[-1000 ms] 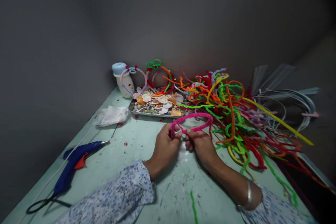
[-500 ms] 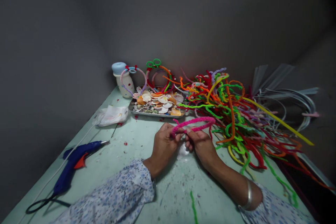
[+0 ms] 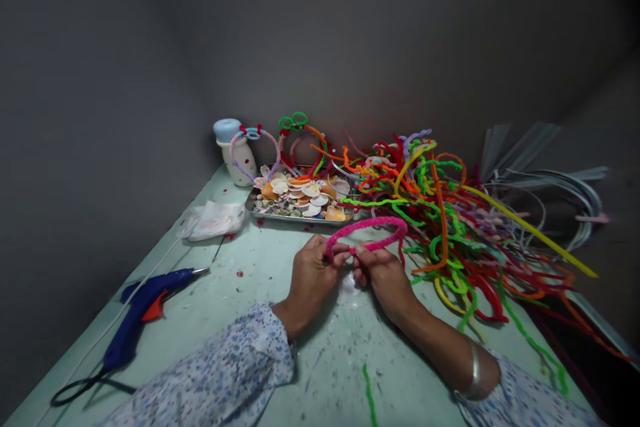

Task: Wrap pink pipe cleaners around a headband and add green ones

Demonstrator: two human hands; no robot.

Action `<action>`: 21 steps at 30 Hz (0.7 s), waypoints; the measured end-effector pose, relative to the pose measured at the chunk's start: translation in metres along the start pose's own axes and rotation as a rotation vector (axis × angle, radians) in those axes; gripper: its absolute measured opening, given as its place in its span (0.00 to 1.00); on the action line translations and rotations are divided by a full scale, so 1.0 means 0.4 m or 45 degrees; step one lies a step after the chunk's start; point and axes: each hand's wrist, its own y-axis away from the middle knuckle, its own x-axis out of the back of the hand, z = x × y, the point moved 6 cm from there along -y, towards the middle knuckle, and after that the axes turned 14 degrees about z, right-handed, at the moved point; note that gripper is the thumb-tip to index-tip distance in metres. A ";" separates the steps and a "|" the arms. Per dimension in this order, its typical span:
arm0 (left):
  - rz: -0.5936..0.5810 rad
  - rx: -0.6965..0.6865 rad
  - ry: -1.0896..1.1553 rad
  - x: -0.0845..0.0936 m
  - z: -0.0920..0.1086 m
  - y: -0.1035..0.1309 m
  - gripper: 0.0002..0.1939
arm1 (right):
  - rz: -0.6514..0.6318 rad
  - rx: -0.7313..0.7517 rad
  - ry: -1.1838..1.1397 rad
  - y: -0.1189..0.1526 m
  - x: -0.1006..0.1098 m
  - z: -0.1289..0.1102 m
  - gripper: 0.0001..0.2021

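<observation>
A fuzzy pink pipe cleaner (image 3: 373, 222), bent into a loop, is pinched between my two hands above the table. My left hand (image 3: 316, 277) grips the loop's near left side with thumb and fingers. Close beside it, my right hand (image 3: 387, 278) pinches the near edge of the loop, its thumb on top. The fingertips of both hands nearly meet, and they partly cover the pink ends. Below the hands a clear, shiny patch (image 3: 349, 291) shows on the table. A short green pipe cleaner (image 3: 369, 393) lies nearer to me, between my forearms.
A blue glue gun (image 3: 131, 320) lies left on the pale green table (image 3: 240, 300), near a white packet (image 3: 215, 220). Behind stand a metal tray (image 3: 295, 219) of shells, decorated headbands (image 3: 253, 135) and a lidded bottle (image 3: 235, 160). Many-coloured pipe cleaners (image 3: 440, 193) heap at right.
The pink loop has tilted and turned slightly, its far side raised a little and shifted left. The loose tip that stuck up at its left no longer shows. Both hands stay nearly in place.
</observation>
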 end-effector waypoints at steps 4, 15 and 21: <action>-0.001 0.039 -0.039 -0.002 -0.006 0.000 0.07 | 0.005 -0.009 -0.003 0.003 0.000 0.001 0.18; 0.001 0.056 -0.024 -0.001 0.004 0.001 0.06 | 0.061 -0.054 0.042 0.006 0.005 -0.001 0.17; 0.020 0.037 0.000 0.003 0.006 0.002 0.06 | 0.103 -0.068 0.064 0.009 0.006 -0.007 0.17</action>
